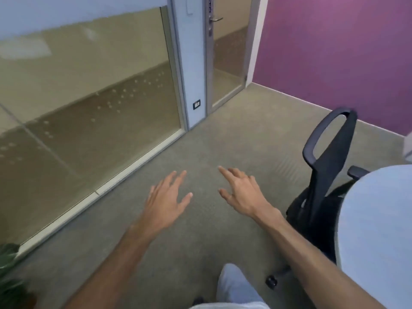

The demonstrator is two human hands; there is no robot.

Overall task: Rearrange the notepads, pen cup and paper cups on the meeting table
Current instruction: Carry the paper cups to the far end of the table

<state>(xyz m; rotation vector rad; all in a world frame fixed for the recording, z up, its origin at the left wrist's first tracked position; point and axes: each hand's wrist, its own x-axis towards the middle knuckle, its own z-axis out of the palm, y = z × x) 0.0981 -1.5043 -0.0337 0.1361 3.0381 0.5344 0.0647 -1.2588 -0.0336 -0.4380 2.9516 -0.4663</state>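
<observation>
No notepad, pen cup or paper cup is in view. My left hand (167,197) and my right hand (240,190) are stretched out in front of me over the carpet, palms down, fingers spread, holding nothing. The rounded white edge of the meeting table (379,230) shows at the right border, with nothing visible on that part. My right forearm runs just left of the table's edge.
A black office chair (327,175) stands at the table's near side on the right. A glass partition (89,108) and a glass door (227,59) line the left and far side; a purple wall (334,52) at back right. A plant (9,264) sits low left. My leg (234,286) shows below.
</observation>
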